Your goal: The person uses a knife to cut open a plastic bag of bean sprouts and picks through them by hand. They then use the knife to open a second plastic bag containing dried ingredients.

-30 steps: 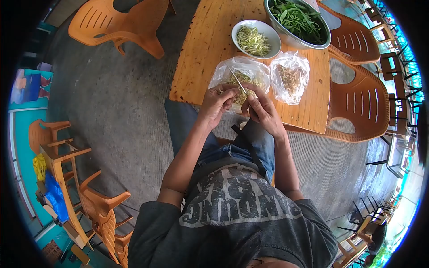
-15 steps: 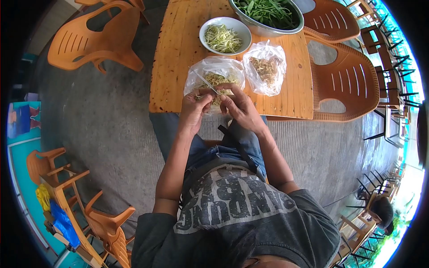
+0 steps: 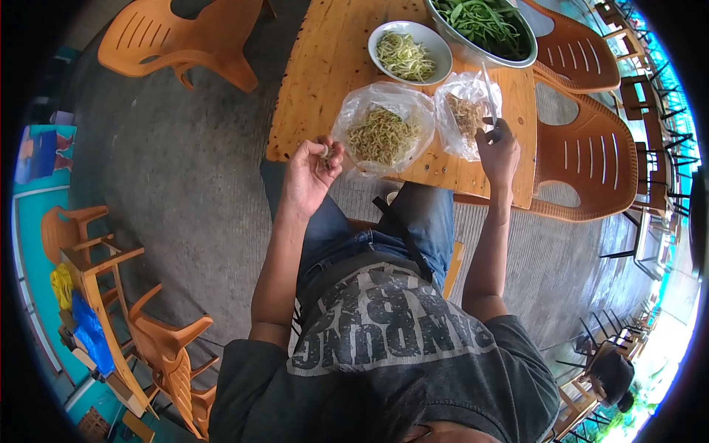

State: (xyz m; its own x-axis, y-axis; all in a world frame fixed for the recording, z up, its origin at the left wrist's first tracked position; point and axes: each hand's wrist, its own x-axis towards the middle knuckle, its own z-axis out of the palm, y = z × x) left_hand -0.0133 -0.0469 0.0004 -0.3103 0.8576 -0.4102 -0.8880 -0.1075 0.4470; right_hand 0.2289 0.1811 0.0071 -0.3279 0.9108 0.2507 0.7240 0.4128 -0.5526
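My left hand [image 3: 312, 176], palm turned up, has its fingers curled around a small bunch of bean sprouts [image 3: 325, 153] beside the table's front edge. In my right hand [image 3: 501, 153] is a small knife [image 3: 490, 94], its thin blade pointing away from me. That hand hovers at the right side of a plastic bag of brownish trimmings [image 3: 464, 116]. Between my hands lies an opened clear plastic bag [image 3: 422, 118] full of untrimmed bean sprouts [image 3: 384, 136]. Behind it a white bowl [image 3: 440, 44] holds paler, cleaner-looking sprouts [image 3: 405, 57].
A metal basin [image 3: 530, 56] of green leaves [image 3: 484, 26] stands at the back right of the wooden table [image 3: 314, 81]. Brown plastic chairs [image 3: 587, 151] line the right side. An orange chair [image 3: 210, 40] is at the far left. Another person [image 3: 611, 375] sits at the lower right.
My hands have parted: the left moved left with some sprouts, the right moved right with the knife toward the trimmings bag. The view shifted, uncovering the sprout bag.
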